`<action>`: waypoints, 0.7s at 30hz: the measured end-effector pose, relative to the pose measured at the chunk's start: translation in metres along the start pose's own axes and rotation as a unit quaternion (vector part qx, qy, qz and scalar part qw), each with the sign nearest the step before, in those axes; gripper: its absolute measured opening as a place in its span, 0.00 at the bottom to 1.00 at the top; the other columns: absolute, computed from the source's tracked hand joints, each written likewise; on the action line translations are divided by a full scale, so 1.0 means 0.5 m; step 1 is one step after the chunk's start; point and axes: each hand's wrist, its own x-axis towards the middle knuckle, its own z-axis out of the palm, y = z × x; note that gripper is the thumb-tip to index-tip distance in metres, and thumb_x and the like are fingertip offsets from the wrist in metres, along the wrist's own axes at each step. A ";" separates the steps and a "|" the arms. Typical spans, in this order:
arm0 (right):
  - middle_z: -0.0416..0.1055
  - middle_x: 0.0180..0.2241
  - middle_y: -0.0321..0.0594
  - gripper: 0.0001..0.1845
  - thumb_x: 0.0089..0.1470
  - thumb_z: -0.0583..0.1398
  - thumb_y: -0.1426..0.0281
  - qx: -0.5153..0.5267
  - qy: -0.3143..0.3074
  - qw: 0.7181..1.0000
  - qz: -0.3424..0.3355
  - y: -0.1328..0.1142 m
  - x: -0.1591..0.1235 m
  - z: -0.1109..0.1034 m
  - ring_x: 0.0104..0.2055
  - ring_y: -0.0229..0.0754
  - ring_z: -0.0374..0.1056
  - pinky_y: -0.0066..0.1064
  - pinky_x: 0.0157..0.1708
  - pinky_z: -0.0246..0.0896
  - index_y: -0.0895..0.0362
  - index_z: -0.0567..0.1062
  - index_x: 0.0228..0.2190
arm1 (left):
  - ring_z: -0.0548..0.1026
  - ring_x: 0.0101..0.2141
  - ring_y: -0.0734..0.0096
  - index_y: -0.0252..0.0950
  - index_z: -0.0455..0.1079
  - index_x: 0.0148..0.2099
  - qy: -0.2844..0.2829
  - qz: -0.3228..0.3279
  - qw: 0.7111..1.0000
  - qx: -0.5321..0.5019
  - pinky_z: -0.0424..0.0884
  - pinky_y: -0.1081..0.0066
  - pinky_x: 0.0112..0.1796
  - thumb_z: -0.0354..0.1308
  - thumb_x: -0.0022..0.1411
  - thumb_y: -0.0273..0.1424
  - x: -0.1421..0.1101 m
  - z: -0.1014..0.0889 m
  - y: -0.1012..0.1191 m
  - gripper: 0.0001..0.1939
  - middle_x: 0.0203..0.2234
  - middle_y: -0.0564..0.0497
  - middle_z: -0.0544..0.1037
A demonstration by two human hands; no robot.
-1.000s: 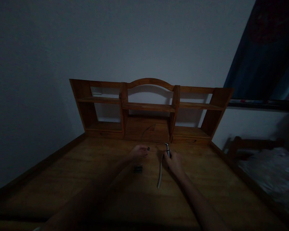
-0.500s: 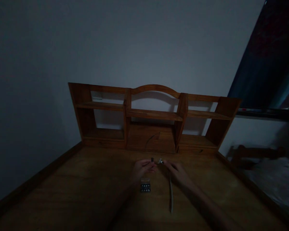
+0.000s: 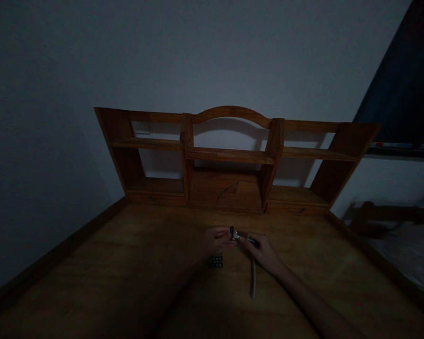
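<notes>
My left hand (image 3: 219, 238) pinches a small dark block (image 3: 232, 230) between its fingertips. My right hand (image 3: 261, 248) is closed around a slim thing with a shiny metal tip (image 3: 236, 234) and a dark part showing by the fingers; its kind is too small and dim to tell. The tip meets or nearly meets the block. Below the right hand, a grey cable-like length (image 3: 253, 281) runs toward me; whether it joins the held thing is hidden. Near the left wrist, small black blocks (image 3: 216, 264) with silvery dots, like terminal strips, lie on the wooden table (image 3: 127, 268).
A wooden shelf unit (image 3: 229, 155) stands along the back of the table against the pale wall (image 3: 198, 56). Raised wooden edges (image 3: 56, 254) border the table sides. At the right are a dark curtain (image 3: 406, 84) and a pale, plastic-looking heap (image 3: 403, 249).
My hands have come together, bringing the shiny tip up to the small dark block. The camera view has shifted slightly, with the shelf now higher in the picture.
</notes>
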 end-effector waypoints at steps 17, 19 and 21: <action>0.61 0.19 0.33 0.24 0.56 0.52 0.53 0.010 -0.029 1.000 0.002 0.012 0.002 -0.008 0.23 0.35 0.57 0.25 0.23 0.48 0.59 0.70 0.21 | 0.77 0.40 0.56 0.30 0.73 0.43 -0.009 0.030 0.999 0.004 0.72 0.61 0.44 0.63 0.48 0.46 -0.020 0.006 0.012 0.27 0.39 0.42 0.79; 0.60 0.19 0.32 0.24 0.56 0.52 0.53 0.017 -0.033 0.999 0.000 0.010 0.002 -0.009 0.23 0.35 0.56 0.25 0.23 0.48 0.59 0.69 0.20 | 0.77 0.39 0.56 0.31 0.73 0.44 -0.002 0.035 0.999 0.000 0.72 0.61 0.44 0.63 0.49 0.46 -0.019 0.005 0.010 0.26 0.38 0.42 0.79; 0.60 0.19 0.32 0.24 0.56 0.52 0.53 0.016 -0.034 0.999 0.000 0.009 0.002 -0.011 0.23 0.35 0.57 0.25 0.23 0.48 0.59 0.69 0.20 | 0.77 0.39 0.56 0.31 0.73 0.44 -0.006 0.039 0.999 -0.011 0.72 0.60 0.45 0.63 0.49 0.44 -0.020 0.003 0.009 0.25 0.38 0.43 0.79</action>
